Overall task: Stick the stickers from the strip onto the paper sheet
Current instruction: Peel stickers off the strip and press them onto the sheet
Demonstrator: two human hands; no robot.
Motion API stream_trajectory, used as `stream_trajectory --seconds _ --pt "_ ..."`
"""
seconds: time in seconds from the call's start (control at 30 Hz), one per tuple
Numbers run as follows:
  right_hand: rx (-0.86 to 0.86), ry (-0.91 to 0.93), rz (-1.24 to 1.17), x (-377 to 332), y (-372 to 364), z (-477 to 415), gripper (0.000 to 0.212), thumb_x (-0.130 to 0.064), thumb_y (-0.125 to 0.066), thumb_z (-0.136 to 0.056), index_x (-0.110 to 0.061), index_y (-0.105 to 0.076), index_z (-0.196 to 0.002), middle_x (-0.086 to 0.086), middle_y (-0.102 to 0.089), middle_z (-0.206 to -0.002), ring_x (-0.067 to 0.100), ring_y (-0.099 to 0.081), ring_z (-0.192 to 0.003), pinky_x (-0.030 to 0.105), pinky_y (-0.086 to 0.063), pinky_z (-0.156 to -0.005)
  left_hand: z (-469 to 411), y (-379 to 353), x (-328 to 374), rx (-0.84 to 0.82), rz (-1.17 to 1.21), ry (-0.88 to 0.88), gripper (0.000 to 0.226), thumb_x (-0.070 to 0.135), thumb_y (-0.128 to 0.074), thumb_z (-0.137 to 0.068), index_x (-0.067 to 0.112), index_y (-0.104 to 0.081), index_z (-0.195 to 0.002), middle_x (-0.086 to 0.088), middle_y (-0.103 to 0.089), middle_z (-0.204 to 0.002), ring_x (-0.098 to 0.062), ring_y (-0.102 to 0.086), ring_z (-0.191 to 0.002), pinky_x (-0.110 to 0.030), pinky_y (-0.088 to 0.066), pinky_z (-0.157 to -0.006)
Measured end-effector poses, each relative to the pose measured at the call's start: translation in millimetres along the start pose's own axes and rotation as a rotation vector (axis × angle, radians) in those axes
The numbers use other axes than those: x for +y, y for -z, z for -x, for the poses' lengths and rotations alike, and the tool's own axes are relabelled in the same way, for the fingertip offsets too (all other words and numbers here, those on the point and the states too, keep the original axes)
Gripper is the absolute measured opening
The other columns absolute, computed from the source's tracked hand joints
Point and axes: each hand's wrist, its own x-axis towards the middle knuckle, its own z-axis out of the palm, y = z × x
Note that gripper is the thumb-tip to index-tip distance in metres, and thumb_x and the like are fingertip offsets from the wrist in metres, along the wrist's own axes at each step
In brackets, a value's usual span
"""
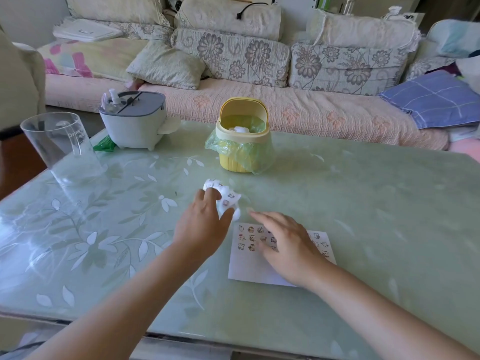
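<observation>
At the near centre of the pale green glass-topped table [363, 203], the white rectangular paper sheet [249, 266] lies flat. Small cartoon stickers [250, 237] stand in rows across its far half; its near half is bare.

Left hand [205, 216]: fingers and thumb curled round the white, crumpled sticker strip [226, 197], which it holds just above or on the table; which of the two cannot be told.

Right hand [283, 240]: fingers straight and slightly spread, palm down over the middle of the sheet. It holds nothing. Whether it presses the paper or hovers just clear of it cannot be told.

Governing relation: the strip sits just beyond the sheet's far left corner. Its loose length runs slantwise from far left to near right, so that its near end points at the right fingertips [250, 210], which reach past the sheet's far edge and are close to it without touching. The right hand is therefore the free hand for peeling.

Judgement: several stickers remain on the strip; the task is part done. The next sticker should go to the bare near half.

Also present: a yellow plastic mini bin with green liner [241, 141], well beyond the hands.
</observation>
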Motion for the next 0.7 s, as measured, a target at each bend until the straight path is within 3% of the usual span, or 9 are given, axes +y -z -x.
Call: stream_trajectory --seconds 0.1,0.2,0.3,0.4,0.5,0.57,0.63,0.7 --pt "-0.19 -0.042 0.041 2 2 18 0.077 -0.043 -0.047 -0.102 -0.045 0.008 -0.156 -0.016 -0.01 -0.165 0.009 -0.002 -0.153 0.029 -0.005 -0.123 10 1 5 0.066 0.021 -0.177 0.021 0.032 -0.058 -0.093 0.021 -0.051 -0.109 0.006 -0.048 -0.103 -0.021 -0.053 -0.086 -0.035 -0.047 -0.066" --pt "-0.28 -0.085 0.097 9 -1 33 0.077 -0.048 -0.036 -0.104 -0.046 0.026 -0.15 -0.013 0.011 -0.166 0.008 0.016 -0.152 0.035 0.007 -0.124 18 -3 0 -0.045 0.032 -0.416 0.013 0.027 -0.063 -0.09 0.023 -0.06 -0.102 0.01 -0.052 -0.1 -0.015 -0.054 -0.091 -0.032 -0.049 -0.072" --pt "-0.283 -0.053 0.174 23 -3 41 0.076 -0.05 -0.032 -0.104 -0.044 0.028 -0.15 -0.012 0.019 -0.165 0.005 0.023 -0.149 0.035 0.012 -0.123 26 -16 -9 -0.269 -0.089 -0.552 0.043 0.046 -0.058 -0.089 0.028 -0.057 -0.128 0.011 -0.052 -0.131 -0.012 -0.046 -0.123 -0.033 -0.045 -0.099" --pt "-0.28 -0.013 0.177 39 5 45 0.076 -0.051 -0.034 -0.103 -0.045 0.025 -0.151 -0.017 0.019 -0.165 0.001 0.023 -0.148 0.031 0.013 -0.122 31 -24 -12 -0.424 -0.204 -0.5 0.08 0.073 -0.033 -0.081 0.031 -0.034 -0.149 0.015 -0.026 -0.157 -0.007 -0.017 -0.146 -0.031 -0.022 -0.116" --pt "-0.269 -0.007 0.136 47 15 46 0.075 -0.049 -0.043 -0.102 -0.041 0.007 -0.157 -0.017 0.01 -0.166 0.0 0.015 -0.15 0.024 0.012 -0.12 35 -30 -7 -0.415 -0.213 -0.507 0.087 0.078 -0.025 -0.077 0.033 -0.031 -0.151 0.016 -0.023 -0.159 -0.007 -0.014 -0.147 -0.03 -0.014 -0.117" --pt "-0.178 -0.044 0.008 48 17 46 0.069 -0.047 -0.055 -0.098 -0.041 -0.018 -0.157 -0.016 -0.003 -0.166 0.003 -0.002 -0.152 0.026 -0.002 -0.122 36 -32 -3 -0.404 -0.205 -0.513 0.088 0.079 -0.025 -0.076 0.033 -0.033 -0.15 0.014 -0.024 -0.158 -0.009 -0.015 -0.147 -0.031 -0.014 -0.117" --pt "-0.015 -0.082 -0.145 45 18 43 0.053 -0.042 -0.065 -0.093 -0.04 -0.047 -0.143 -0.018 -0.023 -0.16 0.003 -0.026 -0.144 0.021 -0.021 -0.116 35 -32 -2 -0.391 -0.173 -0.499 0.087 0.078 -0.027 -0.075 0.033 -0.035 -0.149 0.014 -0.026 -0.157 -0.009 -0.017 -0.146 -0.032 -0.018 -0.117" --pt "0.128 -0.115 -0.26 38 22 38 0.026 -0.033 -0.072 -0.09 -0.036 -0.067 -0.116 -0.019 -0.049 -0.135 0.0 -0.049 -0.121 0.01 -0.034 -0.095 33 -30 -2 -0.365 -0.12 -0.48 0.082 0.076 -0.027 -0.076 0.033 -0.041 -0.146 0.014 -0.034 -0.152 -0.009 -0.025 -0.142 -0.033 -0.028 -0.115"
